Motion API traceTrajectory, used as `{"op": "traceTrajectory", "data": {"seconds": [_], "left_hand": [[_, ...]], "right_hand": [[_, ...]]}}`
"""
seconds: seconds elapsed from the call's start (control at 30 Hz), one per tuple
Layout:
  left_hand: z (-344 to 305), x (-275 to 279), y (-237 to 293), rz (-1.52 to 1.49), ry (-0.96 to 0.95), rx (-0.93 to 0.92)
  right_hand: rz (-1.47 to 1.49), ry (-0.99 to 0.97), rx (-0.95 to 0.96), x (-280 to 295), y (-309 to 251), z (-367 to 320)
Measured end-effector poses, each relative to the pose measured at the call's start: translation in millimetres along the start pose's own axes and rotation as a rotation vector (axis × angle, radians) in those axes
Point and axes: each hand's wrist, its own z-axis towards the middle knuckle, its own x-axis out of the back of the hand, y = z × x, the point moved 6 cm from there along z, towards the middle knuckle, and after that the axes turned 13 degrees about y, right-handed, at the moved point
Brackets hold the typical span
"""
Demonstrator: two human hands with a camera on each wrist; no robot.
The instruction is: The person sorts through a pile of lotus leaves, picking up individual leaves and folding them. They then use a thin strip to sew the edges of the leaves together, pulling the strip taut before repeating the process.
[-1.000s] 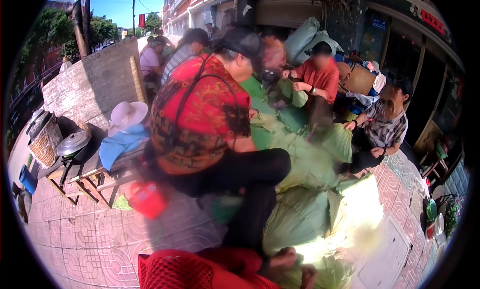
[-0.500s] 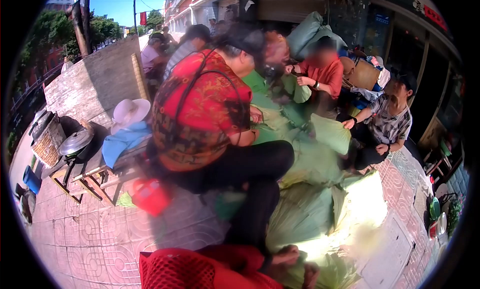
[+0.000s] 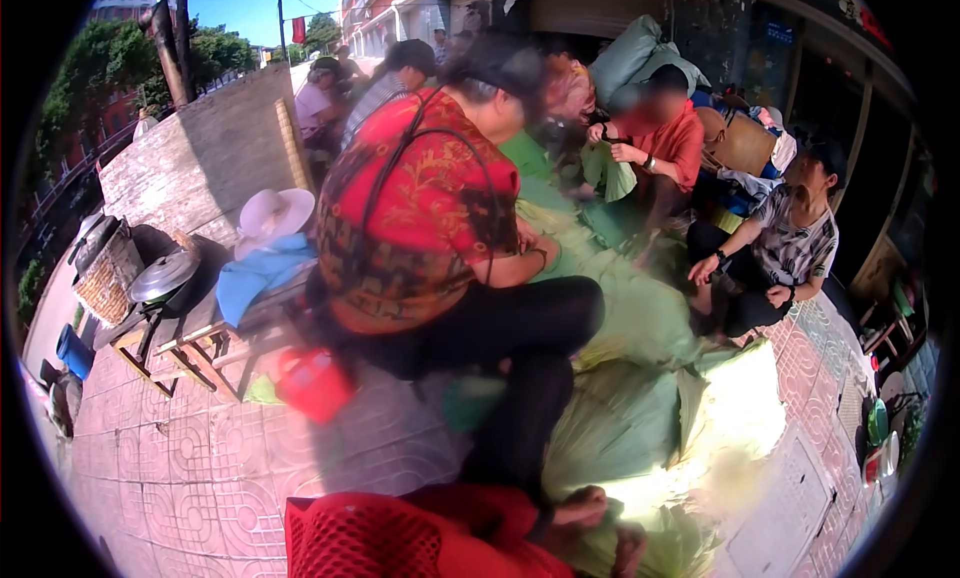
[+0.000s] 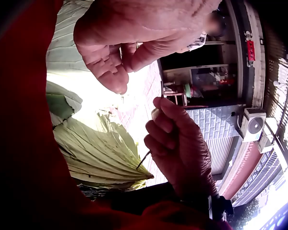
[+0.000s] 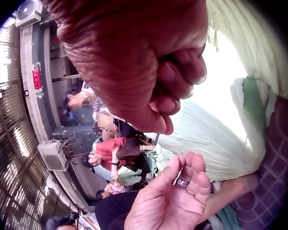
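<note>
My right hand (image 4: 180, 148) is curled, with thumb and forefinger pinching a thin dark stick (image 4: 143, 160) that shows at both ends of the fist in the left wrist view. Just above it is my left hand (image 4: 139, 28), its fingers loosely bent and the thumb near the fingertips, with nothing visible between them. The right wrist view shows this left hand (image 5: 173, 201) palm up, a ring on one finger. Beneath both hands lies a folded, veined, pale green leaf (image 4: 96, 148). More large leaves (image 3: 615, 428) are heaped beyond them.
Close ahead sits a person in a red patterned shirt (image 3: 410, 198). Other people sit around the leaf pile, one in plain red (image 3: 675, 138), another in a patterned shirt (image 3: 795, 233). A bench with a lidded pan (image 3: 165, 278) and a red container (image 3: 315, 383) are at left.
The head view has shifted, moving the scene slightly right. The person at right has let go of the large leaf held up earlier. My hands stay close together over the leaves.
</note>
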Motion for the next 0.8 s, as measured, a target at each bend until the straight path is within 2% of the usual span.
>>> {"op": "traceTrajectory", "data": {"seconds": [0.13, 0.33, 0.53, 0.8], "left_hand": [[-5.1, 0.8, 7.5, -0.001, 0.021, -0.041], [-5.6, 1.9, 6.8, -0.055, 0.021, 0.007], [1.4, 4.3, -4.9, 0.030, 0.045, 0.005], [-4.5, 3.8, 5.7, -0.007, -0.006, -0.052]], "right_hand": [[0.003, -0.003, -0.007, -0.6, -0.6, -0.2], [0.011, 0.000, -0.017, -0.1, -3.5, 2.0], [0.015, -0.004, -0.032, 0.0, -3.9, 2.0], [0.019, -0.007, -0.043, -0.4, -4.5, 1.8]]}}
